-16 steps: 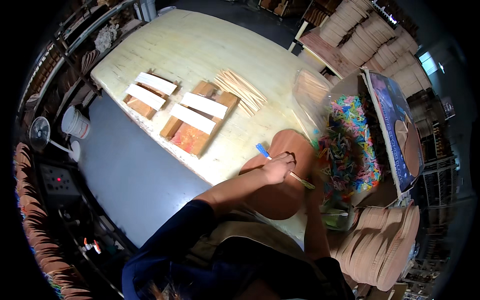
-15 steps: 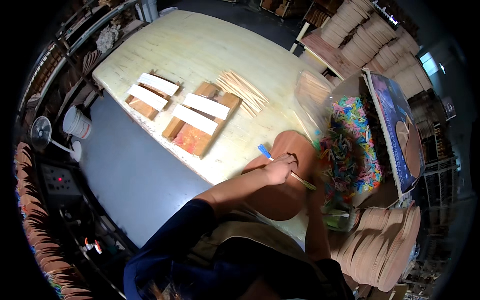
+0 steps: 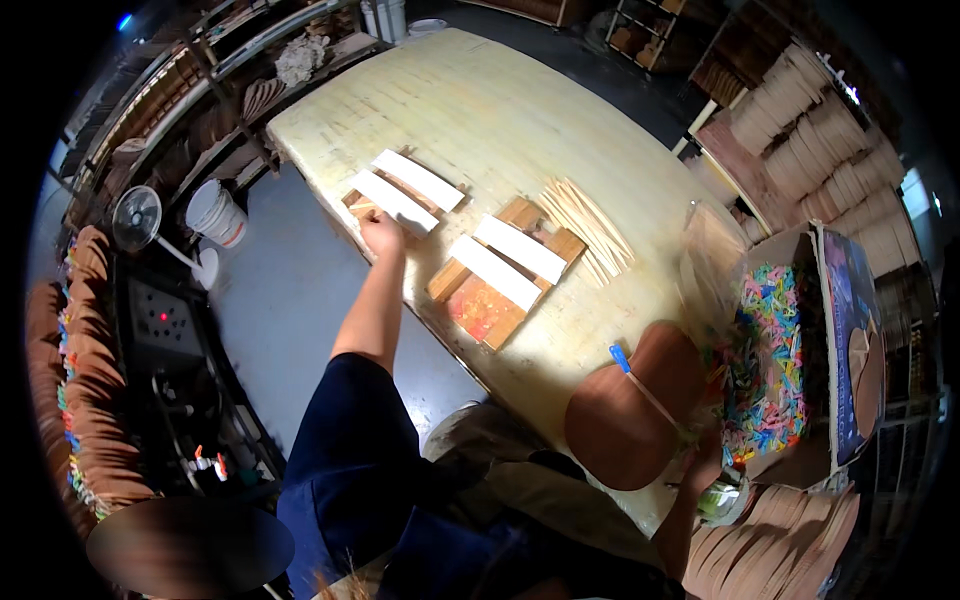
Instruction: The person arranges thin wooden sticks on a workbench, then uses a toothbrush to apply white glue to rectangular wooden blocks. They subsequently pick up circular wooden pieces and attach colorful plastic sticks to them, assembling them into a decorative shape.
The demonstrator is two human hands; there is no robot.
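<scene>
My left hand [image 3: 382, 235] is closed at the near end of the left wooden block [image 3: 445, 200], which carries two white strips [image 3: 395, 200]. Whether its fingers pinch anything is too small to make out. A brown guitar-shaped board [image 3: 610, 420] lies at the table's right corner. Across it rests a thin wooden stick [image 3: 650, 398] with a blue clothespin [image 3: 620, 358] on its far end. My right hand [image 3: 706, 462], dark and blurred, is by the board's right edge, beside a glass jar [image 3: 718, 498]; its fingers do not show clearly.
A second block [image 3: 472, 308] bears two more white strips; loose wooden sticks [image 3: 590, 230] lie behind it. An open box of coloured clothespins [image 3: 765, 360] stands right of the board. Guitar-shaped boards [image 3: 780, 545] are stacked at lower right. A fan [image 3: 137, 217] stands left.
My left hand has left the stick on the board and reached left to the far block. My right hand has come down toward the jar. The whole view has shifted.
</scene>
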